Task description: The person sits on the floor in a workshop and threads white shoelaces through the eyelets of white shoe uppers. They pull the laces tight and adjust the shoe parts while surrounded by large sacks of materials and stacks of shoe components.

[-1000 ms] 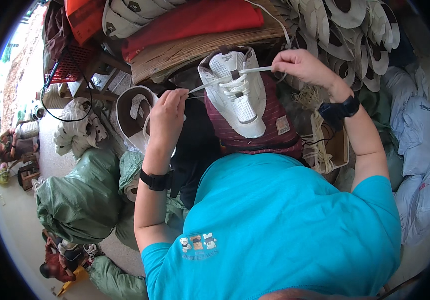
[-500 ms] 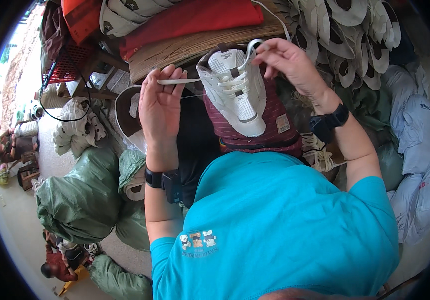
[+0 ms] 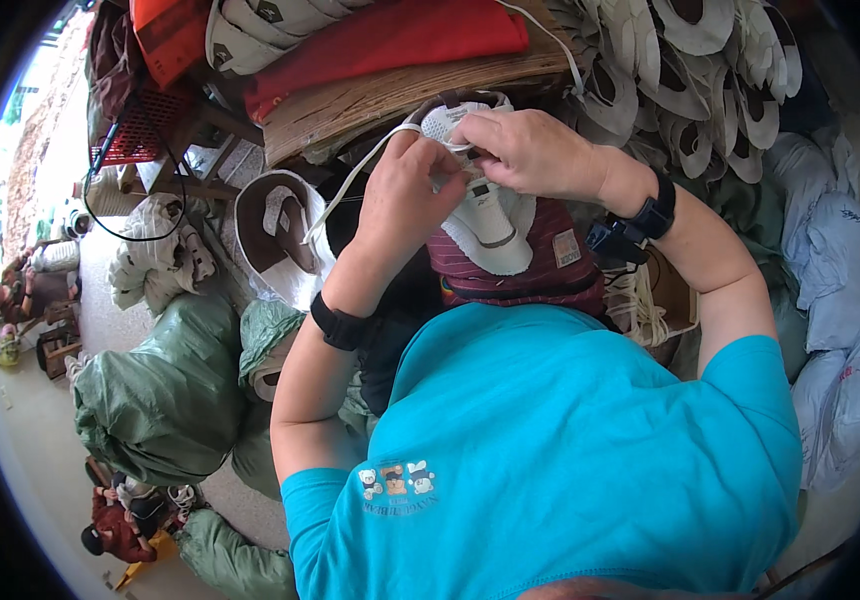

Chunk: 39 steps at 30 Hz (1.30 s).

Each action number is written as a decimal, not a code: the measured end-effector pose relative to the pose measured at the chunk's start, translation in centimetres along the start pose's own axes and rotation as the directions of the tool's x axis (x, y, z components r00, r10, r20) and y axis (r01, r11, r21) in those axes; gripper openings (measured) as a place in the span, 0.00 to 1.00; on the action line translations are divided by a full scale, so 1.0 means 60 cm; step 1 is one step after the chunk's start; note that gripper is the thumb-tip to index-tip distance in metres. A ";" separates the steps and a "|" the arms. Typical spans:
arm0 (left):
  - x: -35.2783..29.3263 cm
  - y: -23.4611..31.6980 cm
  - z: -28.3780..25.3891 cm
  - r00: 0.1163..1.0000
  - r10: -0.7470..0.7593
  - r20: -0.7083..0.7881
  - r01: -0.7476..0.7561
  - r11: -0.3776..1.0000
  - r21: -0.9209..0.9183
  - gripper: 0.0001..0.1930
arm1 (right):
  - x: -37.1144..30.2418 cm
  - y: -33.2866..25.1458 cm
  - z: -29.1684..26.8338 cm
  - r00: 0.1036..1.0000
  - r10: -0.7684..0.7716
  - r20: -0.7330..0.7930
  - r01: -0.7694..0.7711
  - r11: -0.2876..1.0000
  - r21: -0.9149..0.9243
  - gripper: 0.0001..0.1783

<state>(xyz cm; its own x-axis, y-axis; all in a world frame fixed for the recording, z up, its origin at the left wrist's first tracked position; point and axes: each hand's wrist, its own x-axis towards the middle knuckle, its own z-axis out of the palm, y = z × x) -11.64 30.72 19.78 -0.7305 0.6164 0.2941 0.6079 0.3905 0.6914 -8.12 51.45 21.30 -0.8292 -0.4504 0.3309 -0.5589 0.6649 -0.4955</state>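
A white shoe upper (image 3: 495,238) with a dark brown lining lies on the maroon striped cloth (image 3: 556,232) over my lap, its toe toward me. Both hands meet over its lacing. My left hand (image 3: 405,195) is pinched at the left eyelet side, and a white shoelace (image 3: 350,180) trails from behind its fingers down to the left. My right hand (image 3: 540,150) reaches across from the right, thumb and forefinger closed on the lace near the tongue (image 3: 440,122). The fingers hide most of the lacing and the exact grip points.
A wooden bench (image 3: 370,100) with red cloth (image 3: 390,50) stands ahead. Many shoe uppers hang in bunches (image 3: 695,90) at the far right. Another upper (image 3: 280,225) sits to my left, beside green sacks (image 3: 165,370). White sacks (image 3: 840,270) line the right. Other people (image 3: 115,525) sit at the far left.
My hands, apart at either side of the shoe upper before, have come together over its lacing. The lace end stretched to the left now hangs down past my left hand.
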 end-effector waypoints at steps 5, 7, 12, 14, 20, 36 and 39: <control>-0.009 -0.024 -0.011 0.999 -0.034 -0.022 0.033 0.998 -0.051 0.08 | -0.024 0.003 -0.001 0.990 0.065 -0.129 -0.056 0.996 0.076 0.15; -0.015 -0.031 -0.005 0.992 -0.121 -0.043 0.115 0.985 -0.132 0.07 | -0.028 0.006 0.004 0.983 0.147 -0.114 -0.129 0.980 0.151 0.14; -0.026 -0.042 -0.051 0.890 -0.456 0.013 0.318 0.600 -0.734 0.12 | -0.044 0.032 -0.024 0.858 0.482 -0.180 -0.337 0.791 0.511 0.10; -0.026 -0.054 -0.091 0.862 -0.502 -0.071 0.161 0.403 -0.901 0.16 | -0.056 0.066 -0.044 0.760 0.498 -0.418 -0.137 0.751 0.646 0.09; -0.067 -0.160 -0.181 0.789 -0.593 -0.162 -0.079 0.163 -0.983 0.18 | -0.139 0.149 -0.095 0.542 0.829 -0.138 0.175 0.049 0.983 0.12; -0.122 -0.146 -0.242 0.538 -0.582 -0.609 0.088 0.758 -0.646 0.17 | -0.230 0.146 -0.168 0.206 0.788 -0.580 -0.192 0.614 0.766 0.12; -0.074 -0.063 -0.148 0.799 -0.436 -0.414 0.083 0.762 -0.642 0.19 | -0.150 0.082 -0.094 0.527 0.775 -0.350 -0.434 0.599 0.673 0.19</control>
<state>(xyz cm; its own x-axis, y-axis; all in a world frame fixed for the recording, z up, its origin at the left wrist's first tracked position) -13.47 20.40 21.72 -0.9777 0.0384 0.2067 0.2026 -0.0902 0.9751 -3.43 62.15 20.41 -0.8708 0.4865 0.0715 0.0273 0.1928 -0.9809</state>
